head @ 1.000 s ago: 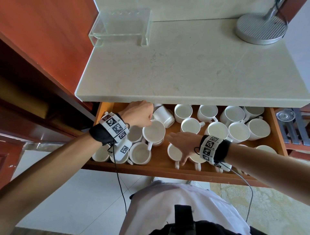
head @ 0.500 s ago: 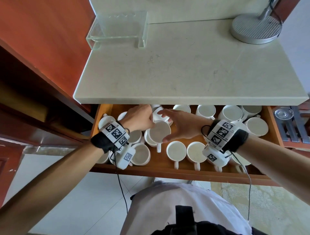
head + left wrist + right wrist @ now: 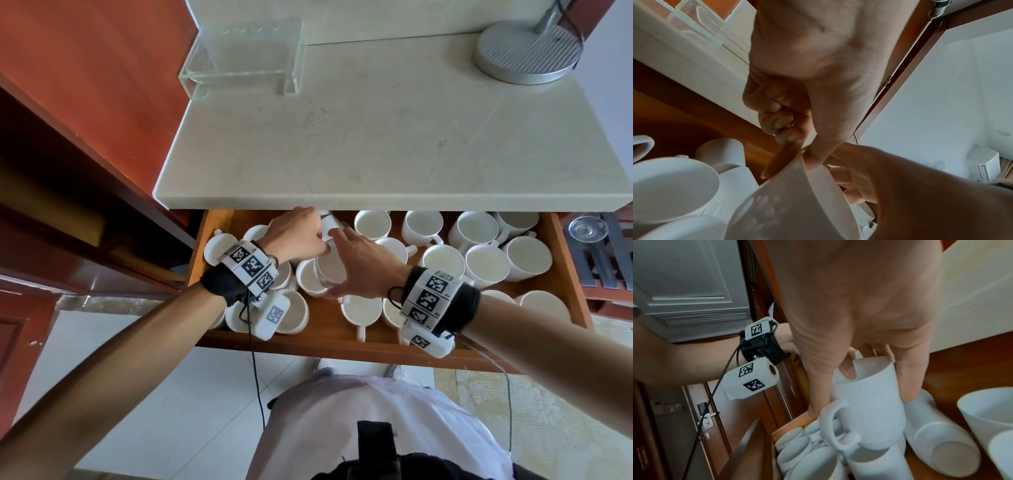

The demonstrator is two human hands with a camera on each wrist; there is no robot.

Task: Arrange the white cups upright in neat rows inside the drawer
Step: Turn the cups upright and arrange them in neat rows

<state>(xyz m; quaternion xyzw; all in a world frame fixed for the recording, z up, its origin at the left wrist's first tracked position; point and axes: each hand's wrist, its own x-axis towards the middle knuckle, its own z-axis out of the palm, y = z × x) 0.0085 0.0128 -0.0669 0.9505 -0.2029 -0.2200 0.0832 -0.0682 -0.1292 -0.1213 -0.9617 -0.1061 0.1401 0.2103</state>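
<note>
White cup (image 3: 869,402) sat in my right hand (image 3: 359,267), fingers curled round its rim, above the cups in the drawer (image 3: 565,274). My left hand (image 3: 298,236) pinched its rim too. Its mouth faced up, handle toward me.

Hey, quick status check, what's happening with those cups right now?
Both hands on one raised cup: right hand grips its sides, left hand pinches its rim. Tipped cup on its side just beyond. Upright cups crowd the drawer beneath.
</note>
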